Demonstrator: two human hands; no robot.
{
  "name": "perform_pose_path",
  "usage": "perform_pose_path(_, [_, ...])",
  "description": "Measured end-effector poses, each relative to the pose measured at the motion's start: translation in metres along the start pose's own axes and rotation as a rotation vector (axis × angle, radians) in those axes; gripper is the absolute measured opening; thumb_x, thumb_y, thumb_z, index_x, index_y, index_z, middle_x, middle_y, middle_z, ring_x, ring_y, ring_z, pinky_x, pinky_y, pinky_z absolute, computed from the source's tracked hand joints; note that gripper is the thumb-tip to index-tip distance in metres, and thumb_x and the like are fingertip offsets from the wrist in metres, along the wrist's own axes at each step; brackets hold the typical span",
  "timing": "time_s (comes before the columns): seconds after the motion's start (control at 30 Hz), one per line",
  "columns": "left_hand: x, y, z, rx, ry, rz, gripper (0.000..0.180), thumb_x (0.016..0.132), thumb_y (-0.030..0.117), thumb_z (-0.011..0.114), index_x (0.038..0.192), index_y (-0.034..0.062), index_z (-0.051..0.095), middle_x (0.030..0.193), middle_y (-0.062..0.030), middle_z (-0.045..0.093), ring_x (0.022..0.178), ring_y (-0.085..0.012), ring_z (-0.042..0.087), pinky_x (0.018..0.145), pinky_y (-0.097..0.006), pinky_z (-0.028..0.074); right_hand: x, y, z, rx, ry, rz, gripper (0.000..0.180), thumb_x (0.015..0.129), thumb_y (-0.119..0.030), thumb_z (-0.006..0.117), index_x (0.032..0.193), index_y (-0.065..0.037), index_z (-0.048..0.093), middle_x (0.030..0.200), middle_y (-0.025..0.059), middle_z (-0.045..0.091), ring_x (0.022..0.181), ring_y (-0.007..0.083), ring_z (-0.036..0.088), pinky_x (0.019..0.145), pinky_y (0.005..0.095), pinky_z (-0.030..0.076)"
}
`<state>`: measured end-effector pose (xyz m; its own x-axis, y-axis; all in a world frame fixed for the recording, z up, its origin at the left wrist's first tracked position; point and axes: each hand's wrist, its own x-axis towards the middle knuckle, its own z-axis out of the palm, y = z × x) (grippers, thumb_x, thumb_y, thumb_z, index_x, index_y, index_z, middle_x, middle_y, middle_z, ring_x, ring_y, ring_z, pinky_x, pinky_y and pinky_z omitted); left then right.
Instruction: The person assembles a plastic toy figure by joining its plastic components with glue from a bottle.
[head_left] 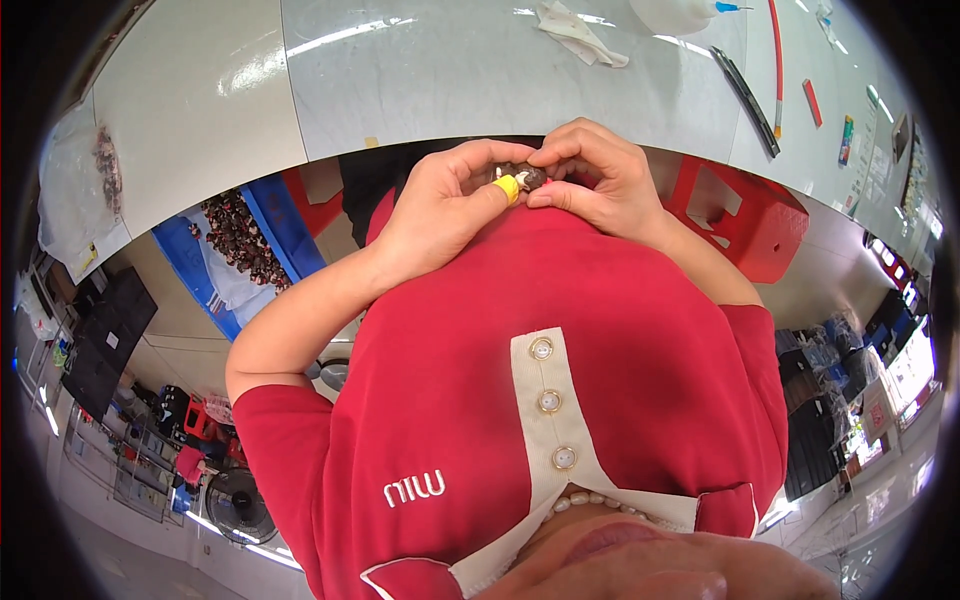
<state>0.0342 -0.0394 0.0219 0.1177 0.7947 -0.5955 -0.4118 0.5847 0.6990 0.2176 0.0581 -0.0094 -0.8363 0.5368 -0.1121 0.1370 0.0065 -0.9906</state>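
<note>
Just off the table's near edge, my two hands meet in front of my red shirt around a small dark brown and white piece (533, 178). My left hand (435, 205) pinches it from the left, with a yellow cover (508, 188) on the thumb. From the right, the thumb and fingertips of my right hand (620, 190) close on the same piece. Fingers hide much of it, so its exact kind does not show. A blue crate (272, 222) at the left holds many small dark brown, white and reddish pieces (240, 240).
On the grey table (420, 85) lie a crumpled white tissue (580, 35), a white bottle (675, 12) with a blue tip, a slim black tool (745, 100) and a long red stick (776, 60). A clear plastic bag (72, 190) lies far left. Red stool (760, 225) at right.
</note>
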Motion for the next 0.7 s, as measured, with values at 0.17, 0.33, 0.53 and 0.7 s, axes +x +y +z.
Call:
perform_pose_path(0.17, [0.002, 0.0, 0.001, 0.035, 0.016, -0.007, 0.03, 0.086, -0.001, 0.053, 0.115, -0.0056, 0.057, 0.095, -0.0074, 0.065, 0.085, -0.0074, 0.059, 0.074, -0.02, 0.049, 0.0, 0.003, 0.003, 0.049, 0.024, 0.018, 0.026, 0.074, -0.002, 0.075, 0.096, 0.0, 0.062, 0.093, 0.0071, 0.059, 0.082, 0.0132, 0.062, 0.07, 0.0242, 0.055])
perform_pose_path(0.33, [0.003, -0.005, -0.002, 0.036, 0.027, 0.001, 0.028, 0.083, -0.002, 0.054, 0.11, -0.006, 0.059, 0.091, -0.0076, 0.065, 0.081, -0.0069, 0.059, 0.071, -0.02, 0.049, 0.001, 0.002, 0.002, 0.013, 0.034, 0.009, 0.024, 0.072, -0.005, 0.076, 0.091, -0.001, 0.063, 0.088, 0.0066, 0.061, 0.079, 0.0147, 0.063, 0.068, 0.0253, 0.055])
perform_pose_path(0.53, [0.003, -0.01, -0.001, -0.038, 0.072, 0.004, 0.026, 0.082, -0.002, 0.057, 0.107, -0.006, 0.061, 0.089, -0.0068, 0.066, 0.076, -0.0055, 0.059, 0.066, -0.019, 0.048, 0.003, -0.001, 0.004, -0.074, 0.012, -0.016, 0.024, 0.07, -0.005, 0.077, 0.09, -0.001, 0.064, 0.087, 0.0062, 0.062, 0.078, 0.0139, 0.063, 0.066, 0.0244, 0.054])
perform_pose_path(0.7, [0.002, -0.011, 0.002, -0.024, 0.109, 0.002, 0.021, 0.083, -0.002, 0.06, 0.104, -0.0056, 0.062, 0.088, -0.0067, 0.066, 0.074, -0.005, 0.059, 0.065, -0.018, 0.048, -0.001, -0.001, 0.008, -0.004, 0.058, 0.032, 0.019, 0.071, 0.0, 0.068, 0.089, 0.0, 0.063, 0.087, 0.0066, 0.062, 0.075, 0.0153, 0.064, 0.066, 0.0243, 0.055])
